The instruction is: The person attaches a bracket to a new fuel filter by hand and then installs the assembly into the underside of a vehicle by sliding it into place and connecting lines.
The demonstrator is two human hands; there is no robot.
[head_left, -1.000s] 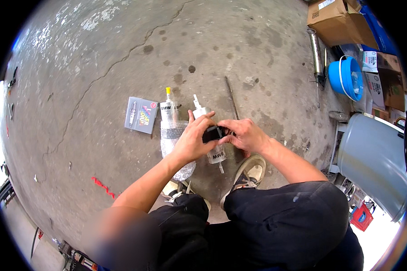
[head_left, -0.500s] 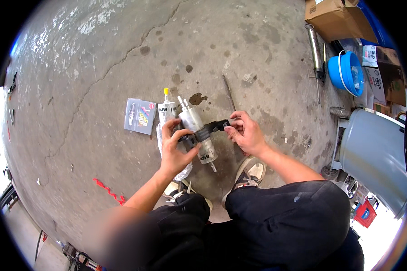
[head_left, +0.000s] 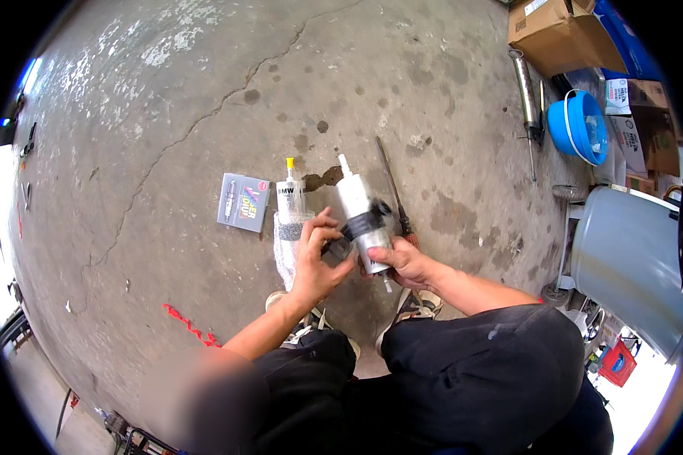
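Observation:
My right hand (head_left: 406, 263) is closed around the lower end of a silver cylindrical fuel filter (head_left: 354, 196), tilted and slightly blurred. A black bracket (head_left: 365, 224) wraps the filter's middle. Curled fingers of my left hand (head_left: 316, 262) grip a black part at the bracket's left side. Left of it, a second fuel filter (head_left: 290, 201) with a yellow cap (head_left: 290, 163) lies on the floor, its lower part in bubble wrap (head_left: 284, 259). A grey spark plug box (head_left: 243, 202) lies beside that. To the right rests a long dark-shafted tool (head_left: 388, 173) with a reddish handle, partly behind my right hand.
My shoes (head_left: 421, 305) stand just below the hands. A twisted red strip (head_left: 187, 321) lies at the lower left. Along the right are a blue bucket (head_left: 571, 125), a cardboard box (head_left: 558, 38), a metal cylinder tool (head_left: 525, 87) and a large grey bin (head_left: 626, 262).
My right hand has left the bracket's right end and now holds the filter's lower end. The filter has been lifted and turned, shifting right. My left hand stays by the bracket.

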